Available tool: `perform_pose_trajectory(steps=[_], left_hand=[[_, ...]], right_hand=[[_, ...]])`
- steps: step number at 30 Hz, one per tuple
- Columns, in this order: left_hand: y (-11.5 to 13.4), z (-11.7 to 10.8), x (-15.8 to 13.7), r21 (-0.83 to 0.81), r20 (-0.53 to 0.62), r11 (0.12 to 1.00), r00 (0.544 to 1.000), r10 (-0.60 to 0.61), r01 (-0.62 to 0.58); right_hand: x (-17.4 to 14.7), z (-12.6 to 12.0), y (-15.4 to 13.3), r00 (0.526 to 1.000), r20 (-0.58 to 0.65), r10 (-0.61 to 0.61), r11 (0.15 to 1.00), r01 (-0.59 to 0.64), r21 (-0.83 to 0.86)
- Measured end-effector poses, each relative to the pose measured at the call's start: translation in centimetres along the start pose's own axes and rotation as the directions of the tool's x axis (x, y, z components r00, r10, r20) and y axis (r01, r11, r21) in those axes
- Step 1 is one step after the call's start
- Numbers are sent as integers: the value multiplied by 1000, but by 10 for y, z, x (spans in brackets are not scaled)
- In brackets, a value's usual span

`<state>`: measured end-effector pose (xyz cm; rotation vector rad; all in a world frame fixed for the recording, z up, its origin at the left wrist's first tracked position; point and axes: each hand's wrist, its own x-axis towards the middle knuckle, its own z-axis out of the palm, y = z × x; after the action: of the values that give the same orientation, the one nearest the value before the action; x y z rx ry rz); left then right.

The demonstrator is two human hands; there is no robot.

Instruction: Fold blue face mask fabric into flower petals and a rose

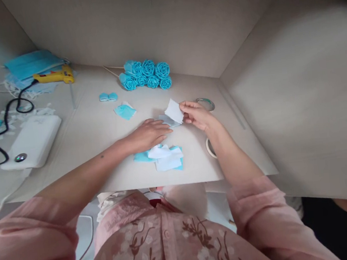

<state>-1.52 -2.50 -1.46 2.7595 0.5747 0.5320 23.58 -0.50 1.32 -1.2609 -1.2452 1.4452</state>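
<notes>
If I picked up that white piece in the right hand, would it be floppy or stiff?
The white piece is probably very light, since the right hand pinches it by just one edge. It looks thin, so it would likely bend easily. Still, it sticks out fairly flat from that pinch, so it may keep some shape.

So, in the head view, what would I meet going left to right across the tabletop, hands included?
White rectangular power bank → small light-blue bow-shaped fabric piece → flat light-blue fabric scrap → left hand → white squarish fabric piece → right hand.
</notes>
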Motion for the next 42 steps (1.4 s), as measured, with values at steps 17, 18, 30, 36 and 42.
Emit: perform_pose_trajectory(steps=[17,18,30,36,42], left_hand=[[4,-4,-6,-8,29,1000,999,-23,24],[4,-4,-6,-5,26,1000,999,-21,21],[1,-7,-10,-33,9,999,999,-33,33],[1,-17,-7,-155,-203,980,967,-156,125],[-2,-9,-2,-159,-245,982,960,-135,98]], right_hand=[[6,15,19,984,4,-178,868,159,-471],[6,15,20,982,3,-187,849,163,-502],[4,18,20,973,-15,-232,767,173,-618],[4,19,22,969,-18,-245,762,181,-621],[6,19,23,966,-24,-256,744,181,-644]])
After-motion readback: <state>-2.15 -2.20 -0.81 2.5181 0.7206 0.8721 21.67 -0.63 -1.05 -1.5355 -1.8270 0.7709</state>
